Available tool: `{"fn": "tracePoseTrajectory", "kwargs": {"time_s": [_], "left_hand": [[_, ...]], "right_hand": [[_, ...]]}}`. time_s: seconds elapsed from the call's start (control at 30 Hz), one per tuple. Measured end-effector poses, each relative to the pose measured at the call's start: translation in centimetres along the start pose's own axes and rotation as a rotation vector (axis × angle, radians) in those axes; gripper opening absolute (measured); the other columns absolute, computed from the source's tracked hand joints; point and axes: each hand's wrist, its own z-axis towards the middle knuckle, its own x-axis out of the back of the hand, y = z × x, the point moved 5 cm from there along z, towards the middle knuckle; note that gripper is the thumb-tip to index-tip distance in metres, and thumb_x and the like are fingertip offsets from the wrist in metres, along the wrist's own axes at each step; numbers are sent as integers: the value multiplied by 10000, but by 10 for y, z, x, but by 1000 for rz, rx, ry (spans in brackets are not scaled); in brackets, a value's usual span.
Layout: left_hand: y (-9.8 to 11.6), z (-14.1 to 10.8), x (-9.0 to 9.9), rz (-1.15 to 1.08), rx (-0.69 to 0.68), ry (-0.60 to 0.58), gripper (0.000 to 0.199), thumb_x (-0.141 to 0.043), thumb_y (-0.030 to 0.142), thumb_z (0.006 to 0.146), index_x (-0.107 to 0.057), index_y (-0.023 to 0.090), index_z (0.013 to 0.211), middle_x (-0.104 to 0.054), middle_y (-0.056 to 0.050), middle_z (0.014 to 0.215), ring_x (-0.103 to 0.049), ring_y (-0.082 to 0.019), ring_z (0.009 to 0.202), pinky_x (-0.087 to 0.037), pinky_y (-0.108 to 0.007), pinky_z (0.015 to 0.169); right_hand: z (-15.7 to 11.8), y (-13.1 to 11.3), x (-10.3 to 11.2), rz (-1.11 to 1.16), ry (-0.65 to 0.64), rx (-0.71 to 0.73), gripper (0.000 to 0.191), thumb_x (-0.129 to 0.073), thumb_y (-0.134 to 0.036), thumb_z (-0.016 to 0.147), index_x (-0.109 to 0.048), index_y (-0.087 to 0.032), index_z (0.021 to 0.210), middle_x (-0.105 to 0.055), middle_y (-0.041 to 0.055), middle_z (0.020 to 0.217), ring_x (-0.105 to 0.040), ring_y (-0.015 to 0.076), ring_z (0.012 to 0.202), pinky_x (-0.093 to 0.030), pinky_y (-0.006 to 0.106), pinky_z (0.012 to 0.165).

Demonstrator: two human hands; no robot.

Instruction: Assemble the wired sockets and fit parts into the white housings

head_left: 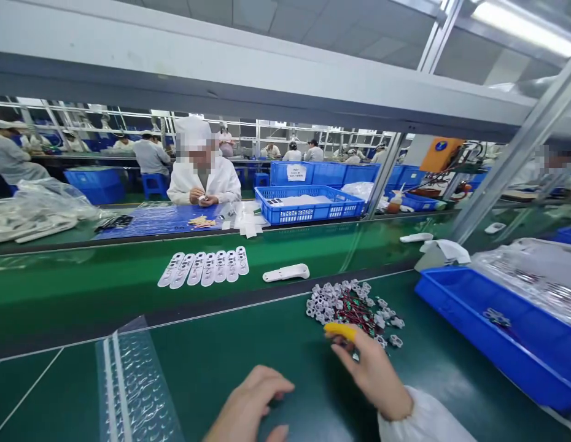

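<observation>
My right hand [371, 368], with a yellow finger cot [339, 331] on one finger, hovers at the near edge of a pile of small parts [347, 307]. The pile mixes grey-white plastic pieces, green bits and red wires. Thumb and forefinger are apart; small parts show beside and under them, and I cannot see one firmly gripped. Low in the middle, my left hand [253, 402] is loosely curled above the green tabletop [212, 350], thumb apart from the fingers, with nothing visible in it.
A blue bin [497, 331] stands right, bubble wrap [138, 387] lies left. On the green belt [105, 270] are several flat white panels [207, 268] and a white handle-shaped shell [285, 272]. Across it, a co-worker [205, 178] holds a small white piece near a blue crate [308, 212].
</observation>
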Motion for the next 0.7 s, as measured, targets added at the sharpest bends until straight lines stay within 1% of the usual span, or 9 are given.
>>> {"fn": "tracePoseTrajectory", "kwargs": {"time_s": [0.03, 0.13, 0.17, 0.23, 0.33, 0.4, 0.5, 0.63, 0.7], "left_hand": [[13, 18, -15, 55, -37, -30, 401, -510, 67, 690, -593, 212, 1055, -590, -74, 1084, -583, -211, 943, -491, -277, 801], [36, 66, -45, 251, -160, 29, 497, -424, 2, 735, -473, 127, 1213, -499, -141, 1230, -504, -237, 1083, -396, -362, 948], [38, 78, -54, 275, -186, 35, 574, -408, -26, 725, -404, 131, 1277, -434, -144, 1309, -424, -257, 1167, -348, -402, 985], [41, 97, -70, 317, -230, 29, 642, -398, -67, 703, -380, 165, 1302, -362, -123, 1384, -304, -294, 1243, -279, -475, 1006], [42, 110, -85, 331, -265, 37, 517, -387, -38, 755, -489, 170, 1218, -460, -115, 1310, -352, -309, 1186, -301, -493, 964], [41, 110, -86, 316, -242, 68, 399, -378, -7, 785, -581, 138, 1096, -559, -139, 1156, -438, -321, 1065, -352, -499, 888], [35, 102, -77, 249, -162, 136, 324, -383, -3, 774, -635, 107, 946, -590, -154, 996, -476, -324, 951, -358, -512, 835], [26, 83, -60, 26, -37, 224, 263, -436, 77, 778, -609, 122, 972, -571, -125, 949, -501, -281, 923, -360, -459, 856], [20, 72, -57, -146, 32, 217, 247, -430, 157, 793, -594, 116, 973, -574, -108, 874, -555, -239, 806, -438, -387, 748]], "right_hand": [[-3, 18, 10, -34, 32, -14, 220, -435, -162, 762, -571, -189, 932, -657, 58, 793, -614, 163, 654, -508, 277, 564], [-13, 55, 27, -132, 84, -10, 262, -420, -133, 715, -555, -196, 930, -637, 78, 832, -608, 208, 729, -503, 350, 608], [-16, 61, 28, -158, 86, 4, 273, -426, -119, 692, -556, -201, 918, -630, 78, 842, -602, 218, 759, -499, 363, 629], [-21, 64, 26, -199, 75, 39, 278, -440, -91, 660, -560, -210, 880, -619, 69, 837, -586, 224, 787, -487, 363, 650], [-25, 59, 19, -236, 57, 82, 204, -437, -65, 680, -547, -216, 760, -600, 46, 742, -558, 198, 705, -458, 315, 593], [-26, 56, 16, -242, 53, 102, 185, -425, -61, 716, -519, -218, 687, -573, 28, 674, -526, 177, 633, -424, 289, 551], [-26, 53, 15, -221, 53, 123, 187, -425, -74, 757, -500, -216, 661, -553, 22, 650, -495, 167, 607, -391, 279, 541], [-25, 51, 20, -151, 72, 111, 149, -436, -116, 790, -499, -213, 696, -552, 30, 681, -486, 176, 645, -381, 293, 569], [-23, 51, 22, -103, 84, 84, 126, -446, -138, 794, -500, -215, 710, -558, 30, 699, -483, 175, 646, -383, 300, 580]]}}
